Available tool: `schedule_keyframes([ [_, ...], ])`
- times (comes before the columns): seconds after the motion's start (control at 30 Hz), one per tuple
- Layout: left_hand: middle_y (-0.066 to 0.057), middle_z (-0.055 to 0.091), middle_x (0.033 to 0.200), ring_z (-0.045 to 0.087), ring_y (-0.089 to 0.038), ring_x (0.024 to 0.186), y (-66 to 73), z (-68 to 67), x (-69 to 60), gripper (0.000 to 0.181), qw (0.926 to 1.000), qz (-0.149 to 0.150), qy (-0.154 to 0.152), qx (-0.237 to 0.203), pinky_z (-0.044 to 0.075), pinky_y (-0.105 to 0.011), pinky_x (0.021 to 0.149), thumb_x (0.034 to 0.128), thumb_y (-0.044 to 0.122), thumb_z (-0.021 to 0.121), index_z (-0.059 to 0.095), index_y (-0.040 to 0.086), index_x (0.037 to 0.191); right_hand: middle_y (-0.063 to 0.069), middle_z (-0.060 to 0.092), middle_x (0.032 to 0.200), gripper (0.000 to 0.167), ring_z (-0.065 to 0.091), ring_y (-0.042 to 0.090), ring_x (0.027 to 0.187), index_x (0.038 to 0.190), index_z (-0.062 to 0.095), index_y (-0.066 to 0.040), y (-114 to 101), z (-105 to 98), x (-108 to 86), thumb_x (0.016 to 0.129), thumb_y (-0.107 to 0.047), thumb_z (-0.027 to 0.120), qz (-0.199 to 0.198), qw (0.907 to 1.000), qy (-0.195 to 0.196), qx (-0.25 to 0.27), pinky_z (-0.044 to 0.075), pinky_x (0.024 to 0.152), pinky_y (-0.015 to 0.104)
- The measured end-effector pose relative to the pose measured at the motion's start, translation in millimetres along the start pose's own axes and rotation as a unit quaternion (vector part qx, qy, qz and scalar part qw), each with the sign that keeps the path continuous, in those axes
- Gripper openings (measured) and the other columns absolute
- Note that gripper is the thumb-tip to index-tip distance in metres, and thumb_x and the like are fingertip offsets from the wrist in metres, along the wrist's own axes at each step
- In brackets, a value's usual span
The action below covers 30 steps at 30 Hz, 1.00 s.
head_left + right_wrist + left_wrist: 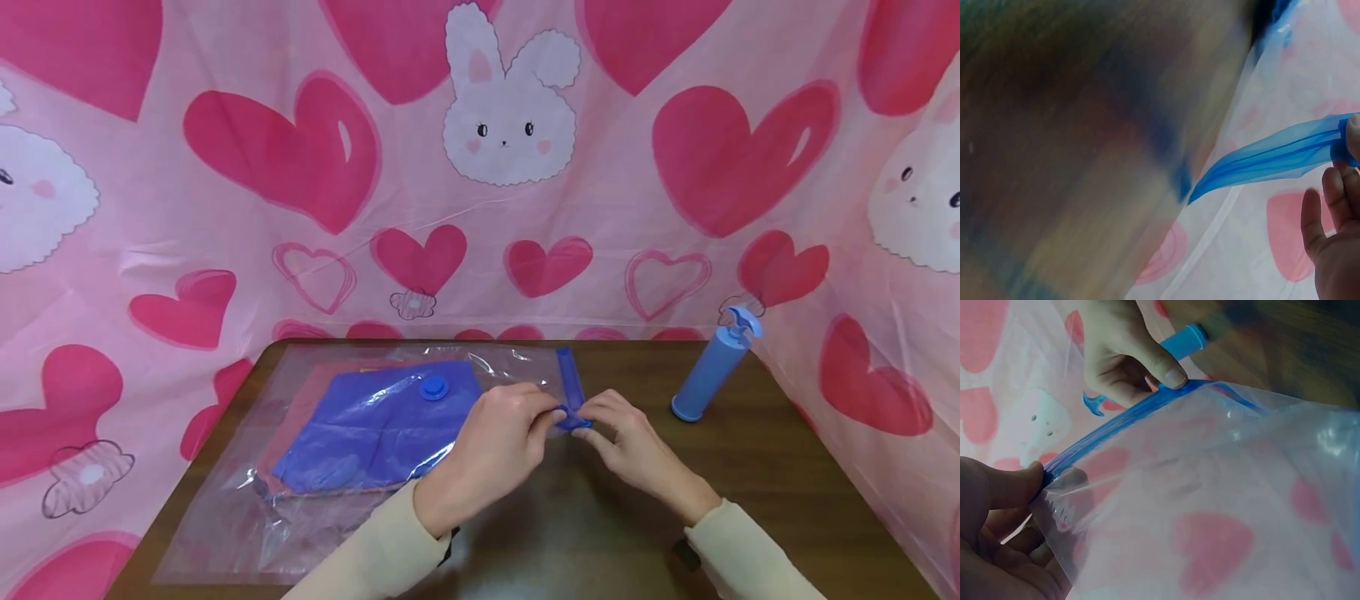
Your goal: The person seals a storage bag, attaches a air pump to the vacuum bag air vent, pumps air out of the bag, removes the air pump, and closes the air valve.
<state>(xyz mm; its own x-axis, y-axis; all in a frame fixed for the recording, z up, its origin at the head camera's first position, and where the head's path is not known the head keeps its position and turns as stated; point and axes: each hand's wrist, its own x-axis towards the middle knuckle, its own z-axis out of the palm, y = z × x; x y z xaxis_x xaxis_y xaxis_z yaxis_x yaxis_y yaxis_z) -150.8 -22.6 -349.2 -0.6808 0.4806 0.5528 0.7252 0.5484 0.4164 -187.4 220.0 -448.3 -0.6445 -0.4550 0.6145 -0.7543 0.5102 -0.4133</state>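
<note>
A clear plastic bag lies on the table with folded blue cloth and reddish cloth inside. Its blue zip edge runs along the right end. My left hand pinches the near part of that edge between thumb and finger. Just to the right, my right hand pinches the same blue strip. In the left wrist view the strip stretches between both hands. A round blue valve sits on the bag's upper face.
A blue hand pump stands tilted at the table's back right. The brown table extends to the right of the hands. Pink fabric with hearts and rabbits hangs behind and at both sides.
</note>
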Motion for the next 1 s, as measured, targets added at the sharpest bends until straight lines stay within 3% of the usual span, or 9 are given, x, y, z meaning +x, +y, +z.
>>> schedule_keyframes([
  [0.2, 0.0, 0.073, 0.083, 0.072, -0.013, 0.074, 0.5, 4.5, -0.1, 0.005, 0.9991, 0.026, 0.032, 0.007, 0.059, -0.026, 0.071, 0.0937, 0.006, 0.079, 0.083, 0.009, 0.095, -0.011, 0.069, 0.105, 0.035, 0.057, 0.013, 0.1, 0.108, 0.075, -0.016, 3.1, -0.9, -0.7, 0.083, 0.007, 0.084, 0.003, 0.9994, -0.025, -0.025, 0.046, 0.083, 0.033],
  [0.4, 0.001, 0.069, 0.077, 0.069, -0.013, 0.068, -0.5, 11.5, -0.8, 0.007, 0.9969, 0.053, 0.056, 0.017, 0.057, -0.027, 0.066, 0.0906, 0.002, 0.081, 0.082, 0.009, 0.09, -0.009, 0.069, 0.102, 0.034, 0.055, 0.014, 0.096, 0.105, 0.075, -0.014, 7.3, 3.4, -0.4, 0.081, 0.008, 0.085, -0.022, 0.9994, -0.006, -0.027, 0.043, 0.079, 0.032],
  [0.63, 0.001, 0.071, 0.078, 0.07, -0.013, 0.07, -0.7, 11.9, -0.8, 0.006, 0.9963, 0.052, 0.066, 0.014, 0.058, -0.026, 0.067, 0.0911, 0.003, 0.081, 0.083, 0.008, 0.091, -0.007, 0.068, 0.1, 0.033, 0.055, 0.018, 0.096, 0.1, 0.074, -0.012, 12.9, 8.3, 5.1, 0.078, 0.009, 0.086, -0.058, 0.9976, 0.02, -0.033, 0.034, 0.08, 0.037],
  [1.0, 0.001, 0.065, 0.072, 0.068, -0.013, 0.066, 1.4, 12.1, 0.7, 0.006, 0.9955, 0.064, 0.066, 0.023, 0.056, -0.023, 0.064, 0.09, 0.002, 0.082, 0.083, 0.008, 0.089, -0.005, 0.067, 0.096, 0.026, 0.055, 0.018, 0.096, 0.098, 0.076, -0.009, 23.2, 11.3, 6.4, 0.079, 0.006, 0.087, -0.032, 0.9981, 0.006, -0.052, 0.032, 0.081, 0.04],
])
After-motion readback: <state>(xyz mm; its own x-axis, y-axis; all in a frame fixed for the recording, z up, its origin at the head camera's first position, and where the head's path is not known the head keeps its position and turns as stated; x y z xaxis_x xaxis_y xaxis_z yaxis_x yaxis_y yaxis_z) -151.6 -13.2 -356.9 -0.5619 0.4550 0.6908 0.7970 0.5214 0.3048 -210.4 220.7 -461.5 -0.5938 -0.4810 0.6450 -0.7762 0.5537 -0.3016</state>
